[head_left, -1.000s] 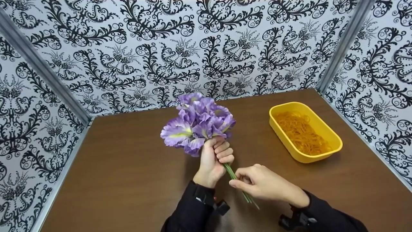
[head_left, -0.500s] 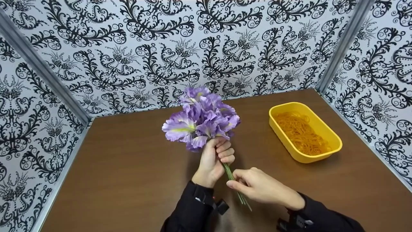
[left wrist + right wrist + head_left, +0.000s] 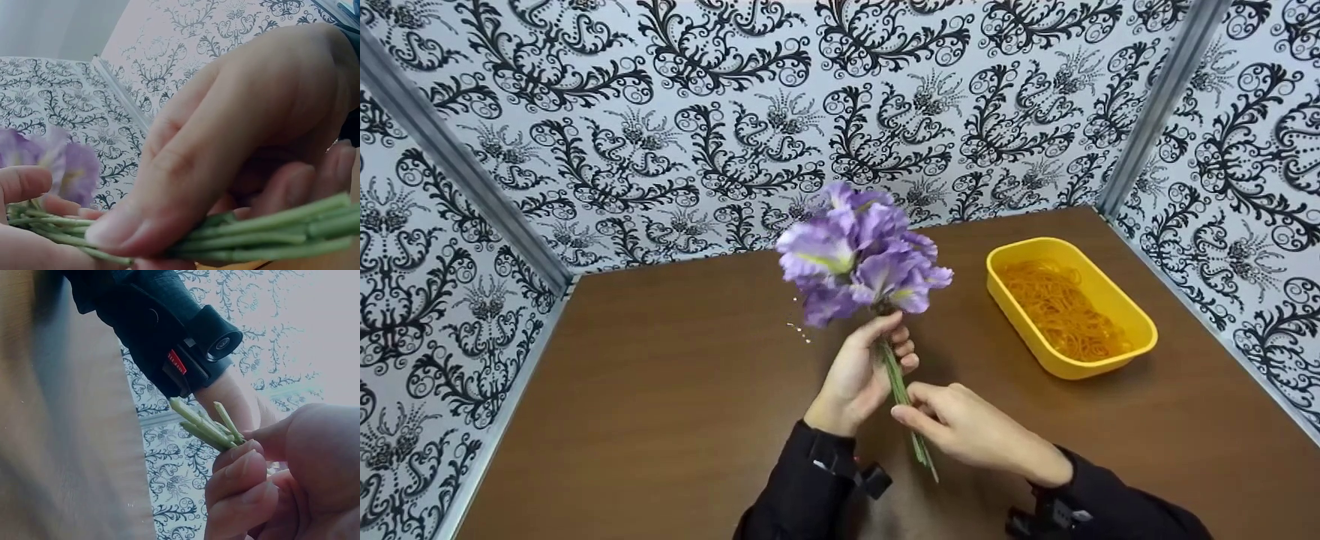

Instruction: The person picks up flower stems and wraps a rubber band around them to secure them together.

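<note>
Held the bunch of purple artificial flowers (image 3: pixel 862 255) clear of the brown surface (image 3: pixel 660 390), blooms up and leaning a little toward the patterned back wall (image 3: pixel 660 112). Curled the fingers of the left hand (image 3: pixel 859 371) round the green stems (image 3: pixel 896 382) just under the blooms (thumb raised beside the lowest petals), probably to keep the heads gathered in one cluster. Pinched the same stems lower down with the right hand (image 3: pixel 967 431), thumb and forefinger closed on them and the other fingers folded beneath. Seemingly pressed the thin stalks side by side that way, so that none splayed out between the two grips.

Showed as much in the left wrist view, with the stems (image 3: pixel 270 230) lying as one tight sheaf under the fingers. Left the cut ends (image 3: pixel 205 424) poking free past the right hand's fingertips, slightly uneven in length.

Kept the yellow tub (image 3: pixel 1140 322) of orange rubber bands (image 3: pixel 1061 311) standing on the surface to the right, well apart from both hands but on the right hand's side, likely for an easy reach.
</note>
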Tool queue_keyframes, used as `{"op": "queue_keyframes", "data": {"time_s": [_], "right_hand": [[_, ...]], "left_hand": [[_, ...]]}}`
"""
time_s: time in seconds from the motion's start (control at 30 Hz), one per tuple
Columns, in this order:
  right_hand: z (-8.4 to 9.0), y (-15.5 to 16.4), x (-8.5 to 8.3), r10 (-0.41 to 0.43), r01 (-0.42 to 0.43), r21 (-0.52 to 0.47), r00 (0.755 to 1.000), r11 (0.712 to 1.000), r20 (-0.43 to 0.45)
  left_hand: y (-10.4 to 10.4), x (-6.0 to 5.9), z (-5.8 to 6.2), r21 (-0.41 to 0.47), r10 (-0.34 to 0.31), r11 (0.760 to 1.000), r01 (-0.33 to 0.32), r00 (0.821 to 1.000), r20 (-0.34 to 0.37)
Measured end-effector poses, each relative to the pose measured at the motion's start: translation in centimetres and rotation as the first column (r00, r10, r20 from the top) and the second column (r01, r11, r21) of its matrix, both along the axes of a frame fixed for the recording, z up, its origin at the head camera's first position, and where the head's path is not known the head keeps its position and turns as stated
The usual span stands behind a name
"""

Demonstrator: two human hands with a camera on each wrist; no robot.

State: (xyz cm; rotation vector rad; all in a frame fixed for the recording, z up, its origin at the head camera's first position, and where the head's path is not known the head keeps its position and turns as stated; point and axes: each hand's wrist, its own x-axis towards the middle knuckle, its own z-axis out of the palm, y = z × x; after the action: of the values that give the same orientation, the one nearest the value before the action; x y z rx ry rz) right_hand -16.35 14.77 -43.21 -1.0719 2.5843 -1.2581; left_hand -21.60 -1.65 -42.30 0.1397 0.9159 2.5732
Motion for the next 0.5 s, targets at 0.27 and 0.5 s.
{"op": "queue_keyframes", "data": {"time_s": [0.27,0.5], "right_hand": [[0.3,0.6,-0.6,-0.039,0.039,-0.008,0.999,0.999,-0.001],[0.4,1.2,-1.5,-0.107,0.107,-0.020,0.994,0.994,0.003]], "left_hand": [[-0.7,0.0,0.3,-0.262,0.022,0.963,-0.056,0.991,-0.131],[-0.9,0.1,0.7,-0.515,-0.052,0.851,-0.103,0.960,-0.277]]}}
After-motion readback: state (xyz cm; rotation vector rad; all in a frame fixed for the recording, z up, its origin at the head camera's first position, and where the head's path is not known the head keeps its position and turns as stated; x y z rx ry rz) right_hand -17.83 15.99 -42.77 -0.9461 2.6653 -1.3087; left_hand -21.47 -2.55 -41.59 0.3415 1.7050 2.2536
